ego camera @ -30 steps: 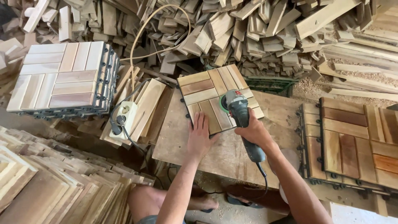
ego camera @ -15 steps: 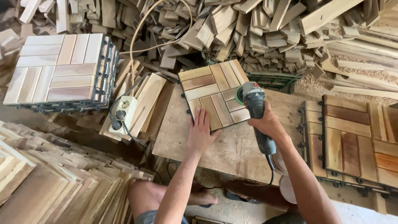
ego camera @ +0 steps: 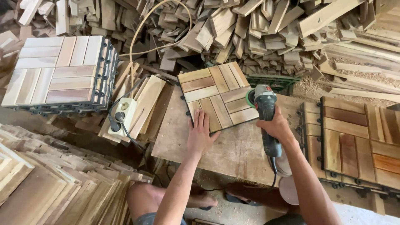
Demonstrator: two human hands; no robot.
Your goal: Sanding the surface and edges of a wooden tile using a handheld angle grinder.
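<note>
On the tabletop (ego camera: 233, 154), the slatted wooden tile (ego camera: 217, 96) lies at twelve o'clock. Your left hand (ego camera: 201, 134) presses flat, fingers spread, on its near edge; your right hand (ego camera: 277, 127) grips the sander (ego camera: 265, 109) at its three o'clock edge.

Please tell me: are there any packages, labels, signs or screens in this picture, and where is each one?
Label: one small red patch on top of the grey-green sander, which the right hand holds at the right edge of the wooden tile.
Packages, signs, screens: none visible.
</note>
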